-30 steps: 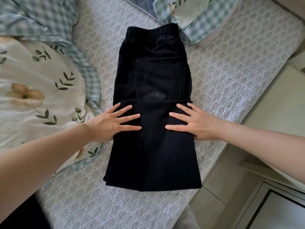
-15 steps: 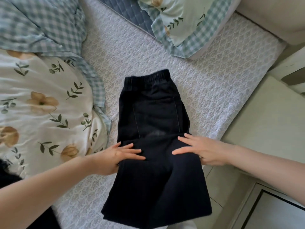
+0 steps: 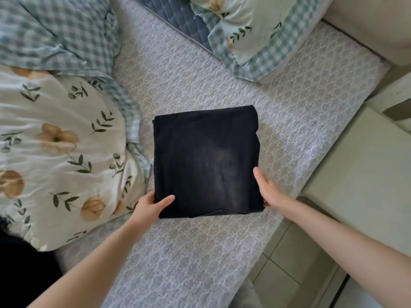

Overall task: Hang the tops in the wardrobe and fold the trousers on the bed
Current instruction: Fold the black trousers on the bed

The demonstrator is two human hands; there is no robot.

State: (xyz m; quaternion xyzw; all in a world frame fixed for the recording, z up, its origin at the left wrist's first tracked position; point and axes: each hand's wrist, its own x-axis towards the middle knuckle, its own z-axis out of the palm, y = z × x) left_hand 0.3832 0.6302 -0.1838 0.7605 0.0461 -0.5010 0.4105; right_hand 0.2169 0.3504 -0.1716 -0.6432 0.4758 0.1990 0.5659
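The black trousers lie folded into a compact square on the patterned bed sheet. My left hand grips the near left corner, thumb on top and fingers tucked under the cloth. My right hand holds the near right edge, thumb lying along the side and fingers hidden below the fold. No tops or wardrobe appear in the head view.
A floral duvet with checked trim is bunched at the left, touching the trousers' left edge. A floral pillow lies at the back right. The bed's right edge meets a pale cabinet and tiled floor. A dark cloth sits at the lower left.
The lower half of the trousers has been folded up over the waistband, making a square. Both hands went from pressing flat on the middle to gripping the near corners.
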